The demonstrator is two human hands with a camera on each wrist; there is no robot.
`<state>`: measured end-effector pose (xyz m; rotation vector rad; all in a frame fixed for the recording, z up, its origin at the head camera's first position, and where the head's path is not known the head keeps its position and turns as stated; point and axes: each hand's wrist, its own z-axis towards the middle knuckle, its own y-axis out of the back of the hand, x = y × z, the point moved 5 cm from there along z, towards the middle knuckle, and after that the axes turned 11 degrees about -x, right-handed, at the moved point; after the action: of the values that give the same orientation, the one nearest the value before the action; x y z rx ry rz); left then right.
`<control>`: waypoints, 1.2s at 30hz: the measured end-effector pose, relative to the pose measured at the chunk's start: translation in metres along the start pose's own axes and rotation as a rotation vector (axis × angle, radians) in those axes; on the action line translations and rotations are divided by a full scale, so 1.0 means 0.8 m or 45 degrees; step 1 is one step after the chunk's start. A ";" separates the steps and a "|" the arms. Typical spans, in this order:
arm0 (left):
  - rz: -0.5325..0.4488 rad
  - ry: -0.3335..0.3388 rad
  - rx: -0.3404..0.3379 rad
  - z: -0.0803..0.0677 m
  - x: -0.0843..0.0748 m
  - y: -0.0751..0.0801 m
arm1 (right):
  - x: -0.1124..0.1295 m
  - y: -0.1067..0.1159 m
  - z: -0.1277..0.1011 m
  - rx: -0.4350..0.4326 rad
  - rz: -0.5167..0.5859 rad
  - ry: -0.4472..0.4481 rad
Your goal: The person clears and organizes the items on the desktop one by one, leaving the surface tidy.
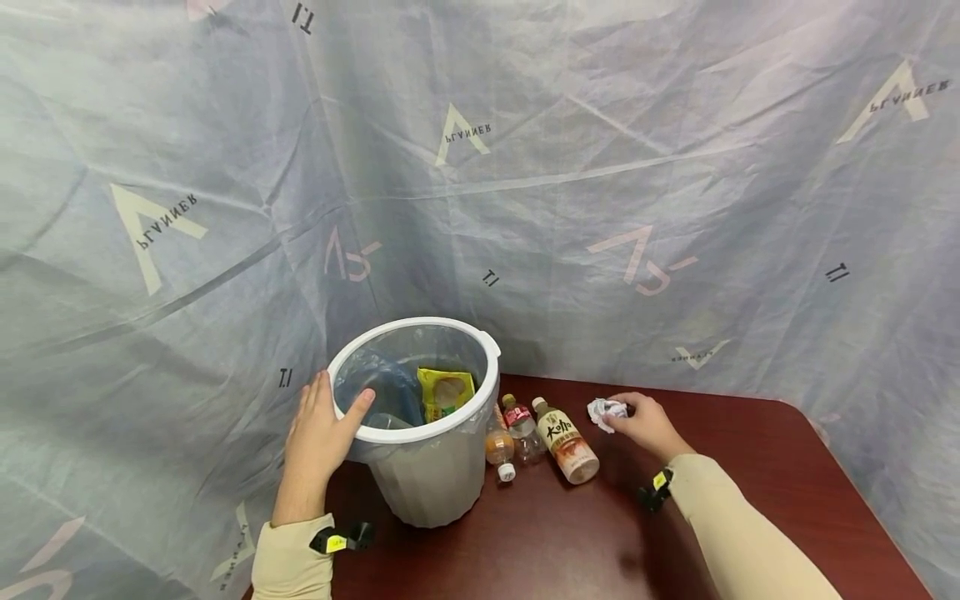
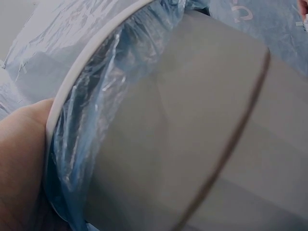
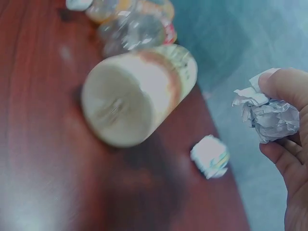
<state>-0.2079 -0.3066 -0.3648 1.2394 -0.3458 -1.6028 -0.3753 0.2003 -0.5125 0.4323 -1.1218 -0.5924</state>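
The left hand [image 1: 318, 433] holds the rim of a white bin [image 1: 431, 475] that stands on the dark red counter [image 1: 750, 492], near its left edge: the thumb hooks over the rim into the bin and the fingers lie along the outside, so this grip is curled round the rim. The left wrist view shows the palm against the rim, with the bin's grey wall and the blue liner [image 2: 86, 144] folded over its edge. Inside the bin lie a yellow wrapper [image 1: 446, 392] and something blue. The right hand [image 1: 645, 423] is further right, well apart from the bin, and pinches a crumpled paper ball [image 1: 606, 410] between thumb and fingertips; the right wrist view shows the ball [image 3: 269, 115] pinched and clear of the counter. Between the bin and the right hand three bottles lie on their sides: a cream-labelled bottle [image 1: 567, 441] nearest the right hand, a clear bottle with a red label [image 1: 521, 427] beside it, and an orange-tinted bottle [image 1: 498, 446] just beside the bin. In the right wrist view a second, smaller paper scrap [image 3: 210, 156] lies on the counter near the cream bottle's base. A pale printed sheet [image 1: 525, 167] hangs behind the counter.
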 end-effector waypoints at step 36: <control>0.006 0.011 0.001 -0.001 0.001 -0.001 | 0.250 0.000 0.109 0.104 0.121 0.276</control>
<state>-0.2079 -0.3066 -0.3659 1.2455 -0.3437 -1.5928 -0.3941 0.0698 -0.3382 0.4982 -0.9555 -0.4069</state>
